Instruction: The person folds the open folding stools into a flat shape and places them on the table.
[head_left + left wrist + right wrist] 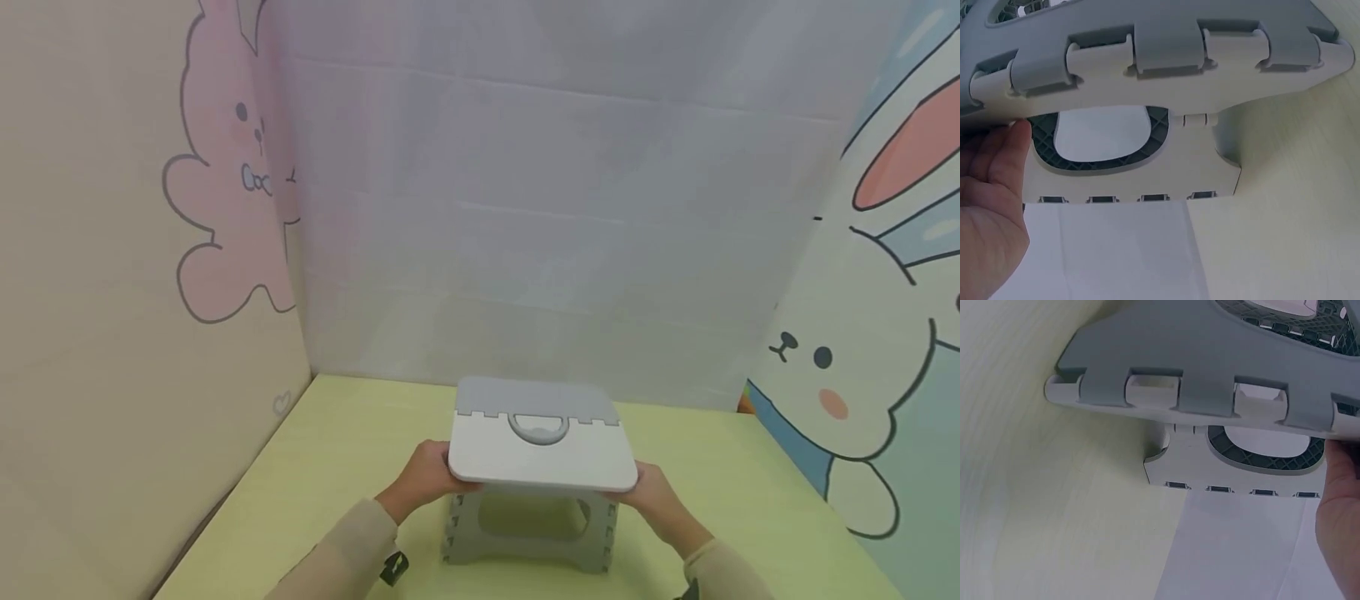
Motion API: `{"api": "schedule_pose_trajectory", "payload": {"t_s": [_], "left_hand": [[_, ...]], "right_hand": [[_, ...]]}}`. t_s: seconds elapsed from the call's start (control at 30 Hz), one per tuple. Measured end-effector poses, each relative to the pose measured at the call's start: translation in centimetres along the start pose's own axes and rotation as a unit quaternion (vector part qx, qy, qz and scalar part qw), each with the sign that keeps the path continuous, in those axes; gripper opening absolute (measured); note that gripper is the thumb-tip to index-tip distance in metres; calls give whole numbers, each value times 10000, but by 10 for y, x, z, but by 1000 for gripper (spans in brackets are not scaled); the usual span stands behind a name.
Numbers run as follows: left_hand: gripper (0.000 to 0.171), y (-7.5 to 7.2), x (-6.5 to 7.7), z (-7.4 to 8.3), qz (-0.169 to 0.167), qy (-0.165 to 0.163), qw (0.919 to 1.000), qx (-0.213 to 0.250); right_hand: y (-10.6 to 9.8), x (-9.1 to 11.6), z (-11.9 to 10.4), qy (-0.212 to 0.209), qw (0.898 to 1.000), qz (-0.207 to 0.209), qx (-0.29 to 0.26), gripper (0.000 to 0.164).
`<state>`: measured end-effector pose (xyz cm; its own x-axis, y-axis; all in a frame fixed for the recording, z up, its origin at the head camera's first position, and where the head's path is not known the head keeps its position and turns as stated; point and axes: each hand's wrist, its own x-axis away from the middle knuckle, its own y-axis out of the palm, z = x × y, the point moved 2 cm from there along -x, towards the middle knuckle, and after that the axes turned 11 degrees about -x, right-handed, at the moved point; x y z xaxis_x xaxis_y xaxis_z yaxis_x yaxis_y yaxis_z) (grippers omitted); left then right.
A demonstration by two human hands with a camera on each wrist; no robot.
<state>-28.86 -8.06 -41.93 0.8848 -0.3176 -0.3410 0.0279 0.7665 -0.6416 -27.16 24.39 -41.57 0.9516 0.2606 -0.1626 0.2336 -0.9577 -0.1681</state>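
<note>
A folding step stool (543, 463) stands unfolded and upright on the pale yellow table, its top part white and part grey with a carry handle in the middle. My left hand (426, 478) grips the left edge of the top, and my right hand (654, 498) holds the right edge. Fingers reach under the top on both sides; the thumbs are hard to make out. Each wrist view shows a hinged side of the stool (1210, 169) with an oval opening. There the left hand (991, 206) and right hand (1340, 509) are only partly visible.
The yellow table top (360, 433) spreads around the stool. A cream wall (97, 292) with a pink cartoon rabbit borders it at left, a pale sheet (525, 208) hangs behind, and a panel with a white cartoon rabbit (847, 358) stands at right.
</note>
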Motion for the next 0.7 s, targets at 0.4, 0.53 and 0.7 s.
{"api": "schedule_pose_trajectory", "payload": {"t_s": [0.4, 0.53, 0.7], "left_hand": [[30, -6, -5, -11, -673, -290, 9945, 744], [29, -8, -6, -11, -857, -259, 9931, 759], [29, -12, -6, -11, -990, -249, 9927, 644]], "right_hand": [[2, -1, 5, 32, 9999, 38, 101, 48], [0, -4, 6, -10, 9998, -203, 63, 45], [-1, -6, 5, 94, 9994, -325, 115, 46]]}}
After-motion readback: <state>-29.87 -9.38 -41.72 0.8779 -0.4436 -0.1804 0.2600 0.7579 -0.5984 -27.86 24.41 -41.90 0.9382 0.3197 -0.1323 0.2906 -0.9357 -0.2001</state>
